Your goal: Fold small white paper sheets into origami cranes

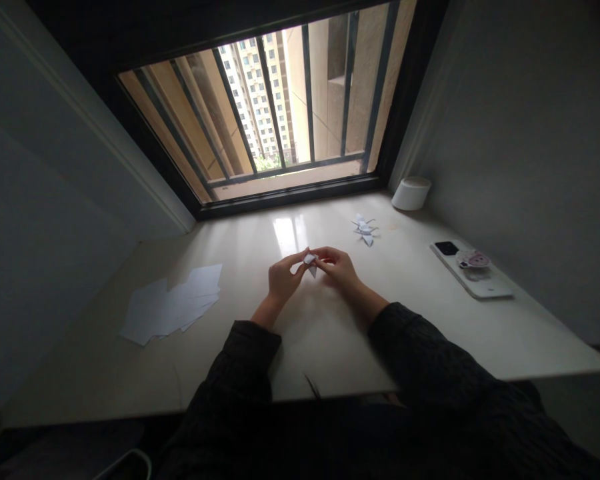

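A small piece of folded white paper [311, 263] is pinched between my two hands above the middle of the sill, its pointed end hanging down. My left hand [283, 276] grips it from the left with thumb and fingers. From the right, my right hand [338, 265] closes on the same paper, and the fingertips of both hands nearly meet. The finer folds are too small to make out. Beyond my right hand lie folded paper cranes [365, 229], close together on the sill.
Loose white paper sheets [180, 300] overlap at the left. On the right lies a white phone [473, 270] with a round pinkish grip on its back. A white cylindrical object [411, 193] stands in the far right corner, beside the barred window [290, 193].
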A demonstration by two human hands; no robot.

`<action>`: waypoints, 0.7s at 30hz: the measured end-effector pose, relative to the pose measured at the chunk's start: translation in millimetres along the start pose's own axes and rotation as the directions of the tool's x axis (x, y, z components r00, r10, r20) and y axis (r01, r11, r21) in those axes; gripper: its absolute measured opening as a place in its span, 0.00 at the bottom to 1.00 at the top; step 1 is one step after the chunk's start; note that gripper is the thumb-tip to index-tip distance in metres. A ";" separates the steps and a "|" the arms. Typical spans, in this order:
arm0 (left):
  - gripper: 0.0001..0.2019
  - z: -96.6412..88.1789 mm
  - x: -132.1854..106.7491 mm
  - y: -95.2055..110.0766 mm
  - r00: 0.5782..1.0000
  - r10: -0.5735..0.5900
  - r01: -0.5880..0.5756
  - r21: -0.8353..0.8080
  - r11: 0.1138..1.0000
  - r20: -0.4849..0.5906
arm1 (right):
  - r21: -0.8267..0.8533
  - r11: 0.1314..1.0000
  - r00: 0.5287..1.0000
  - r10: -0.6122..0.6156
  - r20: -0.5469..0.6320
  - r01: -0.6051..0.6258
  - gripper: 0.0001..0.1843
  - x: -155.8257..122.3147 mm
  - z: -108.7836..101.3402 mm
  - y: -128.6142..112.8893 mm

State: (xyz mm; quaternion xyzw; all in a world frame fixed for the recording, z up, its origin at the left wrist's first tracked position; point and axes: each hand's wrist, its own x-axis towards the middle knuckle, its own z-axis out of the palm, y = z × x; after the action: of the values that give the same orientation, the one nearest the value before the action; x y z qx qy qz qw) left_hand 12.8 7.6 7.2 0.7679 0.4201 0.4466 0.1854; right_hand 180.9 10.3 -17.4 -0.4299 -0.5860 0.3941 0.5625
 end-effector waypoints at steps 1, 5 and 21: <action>0.17 -0.4 -0.1 1.1 1.000 -0.002 0.002 0.011 1.000 -0.014 | -0.002 1.000 1.000 0.005 -0.004 -0.005 0.17 -0.1 -0.2 0.4; 0.16 -3.0 0.1 5.5 0.997 0.057 -0.058 -0.012 0.998 -0.061 | -0.009 0.999 0.998 0.039 -0.040 -0.039 0.17 -1.1 -0.8 0.0; 0.09 -3.7 -0.8 7.8 0.991 0.105 -0.110 -0.053 0.993 -0.084 | -0.057 0.998 0.997 0.024 -0.070 -0.028 0.18 -1.6 -1.6 -3.2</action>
State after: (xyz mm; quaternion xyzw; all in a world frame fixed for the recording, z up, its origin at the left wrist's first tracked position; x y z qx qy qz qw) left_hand 13.2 2.0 13.9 0.7651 0.3722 0.4986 0.1661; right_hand 182.3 7.7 -14.8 -0.4673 -0.5717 0.3690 0.5645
